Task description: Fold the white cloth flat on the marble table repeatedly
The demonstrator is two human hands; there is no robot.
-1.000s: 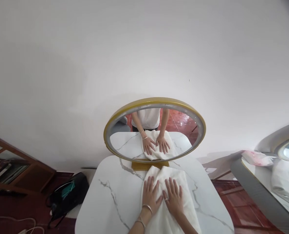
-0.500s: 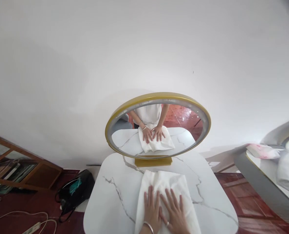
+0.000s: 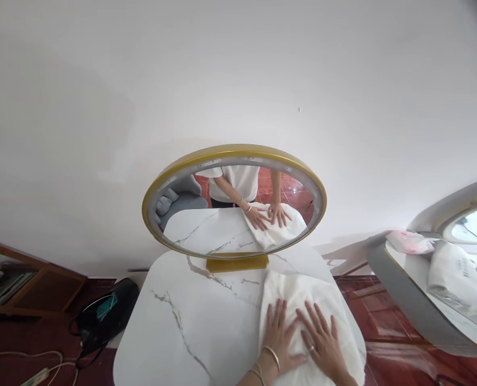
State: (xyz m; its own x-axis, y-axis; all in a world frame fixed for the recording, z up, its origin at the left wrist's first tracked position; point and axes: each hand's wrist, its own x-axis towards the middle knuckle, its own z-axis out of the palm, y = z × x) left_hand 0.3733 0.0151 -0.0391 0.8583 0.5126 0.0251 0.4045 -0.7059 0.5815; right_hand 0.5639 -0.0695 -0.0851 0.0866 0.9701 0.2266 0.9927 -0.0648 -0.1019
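Observation:
A white cloth (image 3: 303, 287) lies spread on the right side of a white marble-patterned table (image 3: 198, 311). My left hand (image 3: 281, 335) presses flat on the cloth's left part, fingers spread, with bangles on its wrist. Beside it my right hand (image 3: 322, 340) rests palm down on the cloth, fingers apart and a ring on one of them. Beyond the hands stands an oval gold-rimmed mirror (image 3: 234, 214) on a gold base (image 3: 237, 263), reflecting both hands and the cloth.
To the right is a second table (image 3: 407, 284) holding a pink-and-white packet (image 3: 409, 242), a white bundle (image 3: 459, 273) and another mirror (image 3: 475, 225). A black bag (image 3: 105, 316), a power strip (image 3: 36, 377) and a wooden shelf (image 3: 41, 289) are at the left. A white wall rises behind.
Both hands and the cloth under them have slid right across the table, from its middle to its right side. The view has shifted slightly too.

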